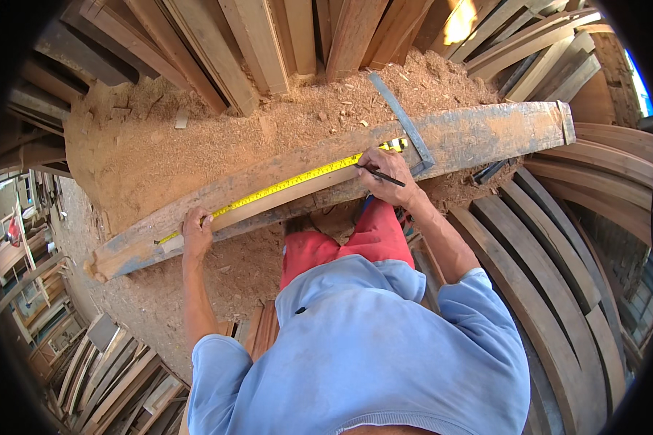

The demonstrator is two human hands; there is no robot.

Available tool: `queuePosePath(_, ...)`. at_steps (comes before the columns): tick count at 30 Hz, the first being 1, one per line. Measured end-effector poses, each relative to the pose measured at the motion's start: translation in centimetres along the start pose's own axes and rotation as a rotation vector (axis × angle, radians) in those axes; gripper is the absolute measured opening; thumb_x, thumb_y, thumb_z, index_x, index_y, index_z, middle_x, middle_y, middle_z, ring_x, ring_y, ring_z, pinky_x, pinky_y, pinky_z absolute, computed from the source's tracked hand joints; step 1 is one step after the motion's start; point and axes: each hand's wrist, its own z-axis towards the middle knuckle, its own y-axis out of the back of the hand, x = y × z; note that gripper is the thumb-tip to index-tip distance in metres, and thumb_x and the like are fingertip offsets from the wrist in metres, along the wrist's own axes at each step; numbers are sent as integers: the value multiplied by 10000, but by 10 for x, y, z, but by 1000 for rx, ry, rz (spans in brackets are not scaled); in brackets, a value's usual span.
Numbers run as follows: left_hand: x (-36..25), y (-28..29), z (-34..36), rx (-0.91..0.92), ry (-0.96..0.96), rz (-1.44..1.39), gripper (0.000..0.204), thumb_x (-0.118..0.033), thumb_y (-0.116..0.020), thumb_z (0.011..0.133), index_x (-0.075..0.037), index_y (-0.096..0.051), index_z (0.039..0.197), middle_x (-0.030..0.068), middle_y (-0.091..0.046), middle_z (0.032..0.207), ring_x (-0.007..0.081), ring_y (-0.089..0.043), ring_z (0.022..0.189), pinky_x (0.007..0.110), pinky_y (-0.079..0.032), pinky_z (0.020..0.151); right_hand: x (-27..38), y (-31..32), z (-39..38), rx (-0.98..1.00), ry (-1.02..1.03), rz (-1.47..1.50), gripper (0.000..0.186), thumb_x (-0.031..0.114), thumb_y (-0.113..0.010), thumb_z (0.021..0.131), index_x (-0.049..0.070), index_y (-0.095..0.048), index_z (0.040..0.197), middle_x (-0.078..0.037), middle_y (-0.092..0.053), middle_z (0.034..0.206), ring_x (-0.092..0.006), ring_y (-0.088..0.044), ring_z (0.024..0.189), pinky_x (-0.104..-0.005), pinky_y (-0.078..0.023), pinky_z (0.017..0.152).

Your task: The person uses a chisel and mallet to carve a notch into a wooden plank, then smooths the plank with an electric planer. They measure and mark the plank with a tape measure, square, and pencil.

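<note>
A yellow tape measure (290,183) is drawn out along a narrow light wooden strip (297,196), which lies on a long, weathered timber beam (486,135). My left hand (196,230) is closed over the tape and the strip near their left end, with the tape's tip poking out beyond the fingers. A thin black pencil (386,177) is gripped in my right hand (386,168), its point at the strip close to the tape. Just past my right fingers rests the tape's yellow and black case (395,145). A metal square (406,123) lies across the beam, right of the case.
Sawdust and shavings (145,159) cover the ground around the beam. Upright boards (257,47) lean along the far side. Curved planks (537,290) are stacked at my right, and more timber pieces (116,370) stand at the lower left.
</note>
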Motion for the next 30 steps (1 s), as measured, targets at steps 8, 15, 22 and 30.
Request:
queuePosePath(8, 3, -2, 0, -14, -14, 4, 116, -237, -653, 956, -135, -640, 1009, 82, -629, 1073, 332, -583, 1123, 508, -336, 1034, -5, -4, 0, -37, 67, -103, 131, 115, -686, 795, 13, -645, 865, -181, -673, 751, -382, -685, 734, -474, -541, 703)
queuePosePath(15, 4, -1, 1, 4, -3, 20, 113, -240, -655, 955, -141, -646, 1008, 71, -630, 1066, 320, -584, 1123, 508, -337, 1034, -6, -5, 1, -38, 80, -116, 127, 123, -693, 784, 22, -655, 850, -167, -683, 738, -374, -687, 747, -483, -541, 715)
queuePosePath(22, 2, 0, 0, 2, -3, 7, 103, -236, -656, 950, -145, -646, 998, 67, -627, 1045, 311, -586, 1110, 494, -341, 1029, -6, -6, 0, -56, 79, -142, 121, 124, -695, 791, 27, -661, 854, -165, -684, 739, -373, -680, 736, -487, -534, 709)
queuePosePath(30, 0, 0, 0, 5, -1, -1, 97, -223, -656, 950, -144, -645, 1004, 70, -630, 1044, 310, -582, 1119, 491, -341, 1028, -6, -6, 0, -45, 49, -116, 116, 118, -700, 789, 29, -662, 853, -168, -694, 759, -373, -698, 742, -472, -554, 716)
